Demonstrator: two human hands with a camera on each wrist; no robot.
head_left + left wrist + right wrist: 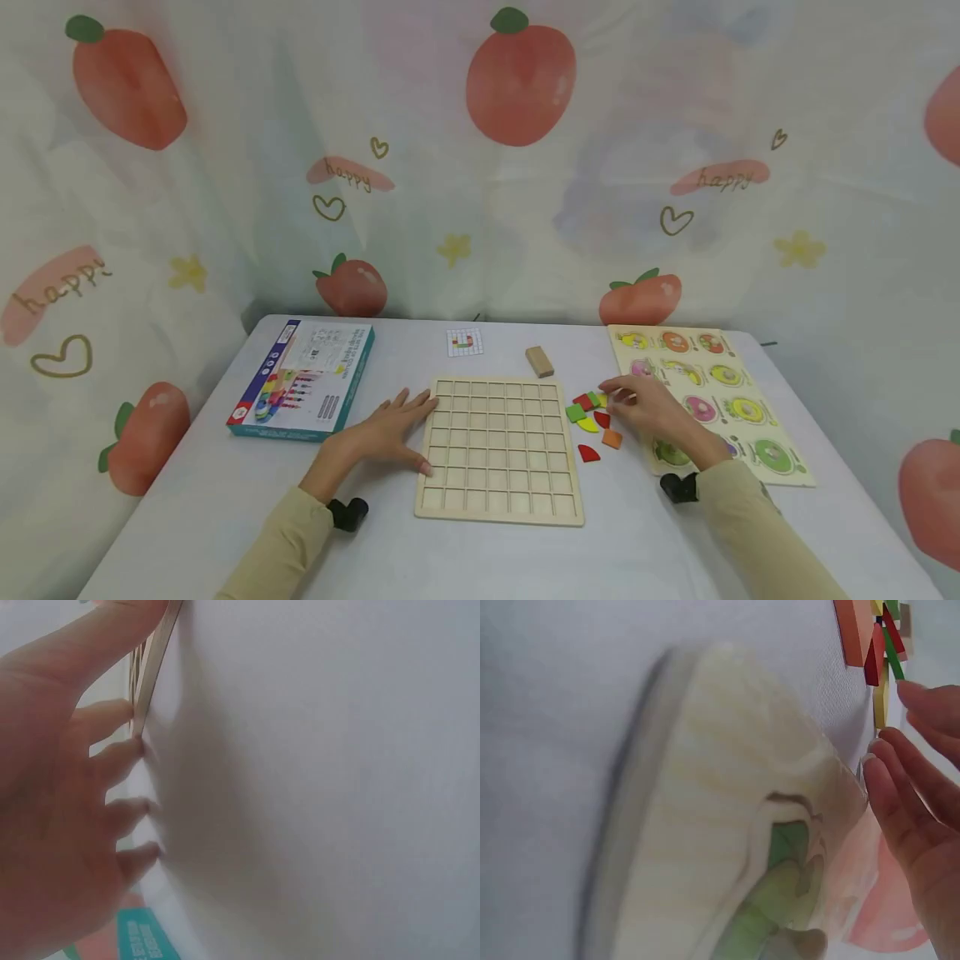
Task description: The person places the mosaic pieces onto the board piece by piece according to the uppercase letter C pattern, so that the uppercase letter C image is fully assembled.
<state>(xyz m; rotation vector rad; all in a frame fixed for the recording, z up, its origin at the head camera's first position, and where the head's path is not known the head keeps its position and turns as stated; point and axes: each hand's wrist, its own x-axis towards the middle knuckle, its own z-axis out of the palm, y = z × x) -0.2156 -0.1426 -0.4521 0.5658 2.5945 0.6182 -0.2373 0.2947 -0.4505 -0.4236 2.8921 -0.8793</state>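
A square wooden grid board (489, 442) lies in the middle of the white table. My left hand (386, 433) rests at its left side, fingers spread, with thumb and fingertips touching the edge. In the left wrist view, the board's side (156, 664) shows beside the thumb. To the right of the board lie several small coloured pieces, among them a red quarter-round piece (588, 453), an orange square (612, 438) and a green square (576, 413). Over their far end, my right hand (648, 408) reaches with bent fingers, fingertips right at a yellow piece (881, 701).
A boxed game (303, 379) lies on the left. Behind the board are a small pattern card (465, 342) and a wooden block (539, 362). On the right, a fruit-picture board (757, 442) lies partly beneath my right forearm. A printed curtain (525, 225) hangs behind the table.
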